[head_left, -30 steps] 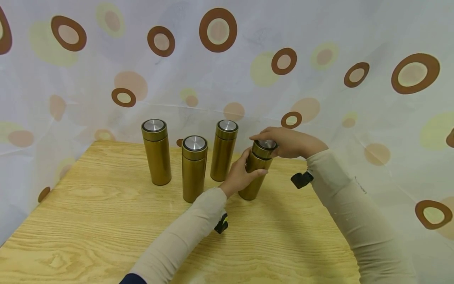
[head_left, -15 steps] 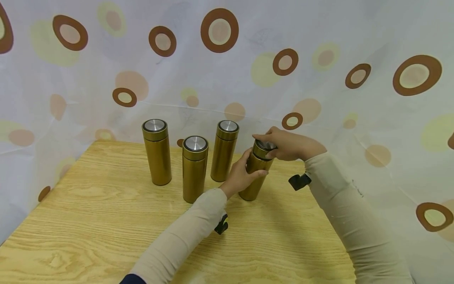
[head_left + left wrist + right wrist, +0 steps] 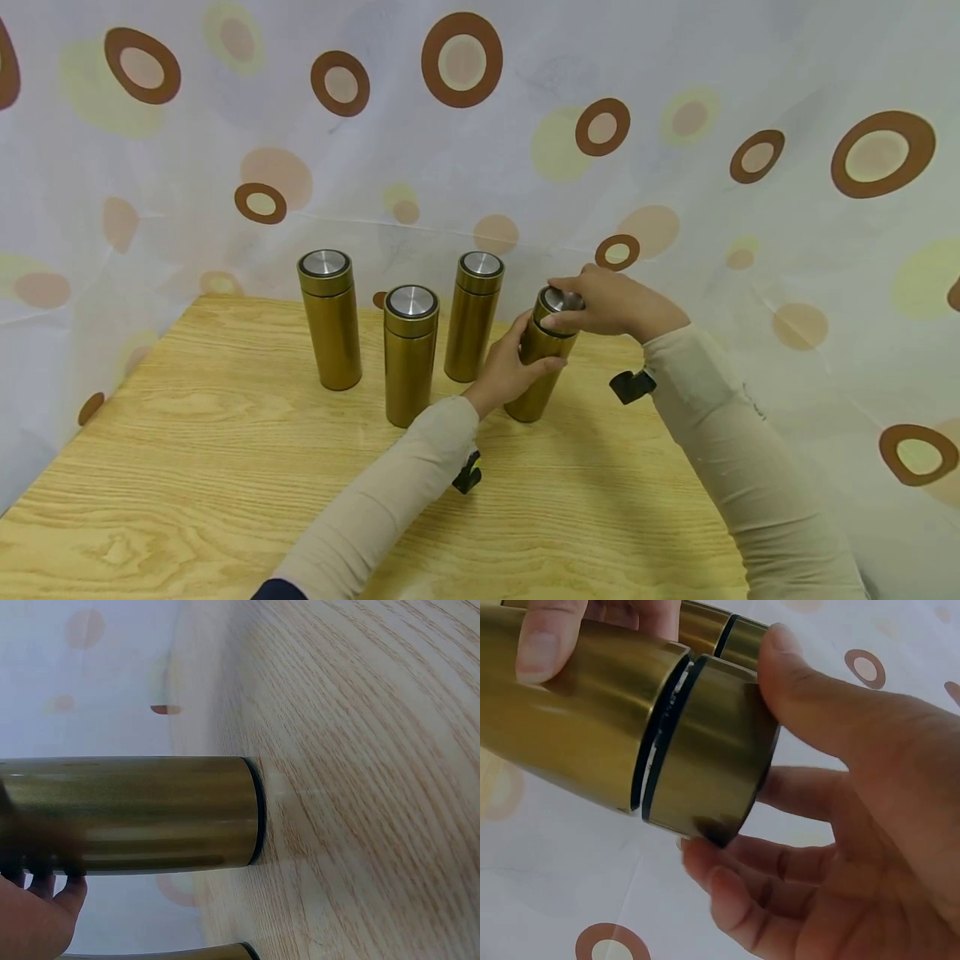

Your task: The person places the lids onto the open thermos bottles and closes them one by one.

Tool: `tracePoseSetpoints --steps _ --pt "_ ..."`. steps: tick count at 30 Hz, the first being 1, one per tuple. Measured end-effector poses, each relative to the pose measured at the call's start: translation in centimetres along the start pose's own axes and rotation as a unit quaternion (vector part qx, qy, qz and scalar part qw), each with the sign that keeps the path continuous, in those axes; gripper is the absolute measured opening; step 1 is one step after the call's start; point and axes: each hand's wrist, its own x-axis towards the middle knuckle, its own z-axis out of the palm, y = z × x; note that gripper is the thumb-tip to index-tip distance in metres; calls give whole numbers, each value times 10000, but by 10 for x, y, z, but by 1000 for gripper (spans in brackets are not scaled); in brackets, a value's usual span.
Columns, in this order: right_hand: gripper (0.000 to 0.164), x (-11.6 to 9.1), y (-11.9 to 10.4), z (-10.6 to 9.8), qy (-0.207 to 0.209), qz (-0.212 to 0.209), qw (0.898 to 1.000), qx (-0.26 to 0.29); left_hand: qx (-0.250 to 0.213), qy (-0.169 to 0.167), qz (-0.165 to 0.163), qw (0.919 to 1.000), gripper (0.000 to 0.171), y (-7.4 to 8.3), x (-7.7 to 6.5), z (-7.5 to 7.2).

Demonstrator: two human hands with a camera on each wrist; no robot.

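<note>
A gold vacuum flask (image 3: 534, 393) stands upright at the right end of a group of matching flasks. My left hand (image 3: 498, 375) grips its body, with the thumb across the near side. My right hand (image 3: 613, 304) is at the flask's lid (image 3: 546, 306), thumb on the near side and fingers around the rim. In the right wrist view a narrow gap with a pale thread shows between the lid (image 3: 709, 750) and the body (image 3: 570, 712). The left wrist view shows a flask's lower part (image 3: 150, 810) standing on the wood.
Three more gold flasks with silver-topped lids stand to the left: a far-left one (image 3: 333, 342), a nearer one (image 3: 409, 375) and a back one (image 3: 470, 333). The wood-grain table (image 3: 225, 467) meets a patterned curtain (image 3: 420, 167) behind.
My right hand has turned about the lid, its thumb coming leftward across the near side. My left hand and the flasks have stayed in place.
</note>
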Motion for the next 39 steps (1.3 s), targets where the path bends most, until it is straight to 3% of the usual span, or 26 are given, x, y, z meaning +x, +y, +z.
tracePoseSetpoints --steps 5,10,19,33,39 --pt "63 5 1 8 488 238 9984 151 26 -19 -97 9999 82 1 -2 -1" --pt "63 7 0 15 899 736 9932 65 52 -39 -189 9998 85 0 -4 -1" --pt "58 11 -12 21 1201 1448 9821 -94 56 -69 -211 9997 87 -1 -4 -1" --pt "61 11 -17 24 1276 1696 9772 -88 125 -43 -96 9999 85 -1 -3 0" --pt "81 6 -16 19 906 1759 9802 -63 136 -35 -76 9999 85 0 -3 -1"
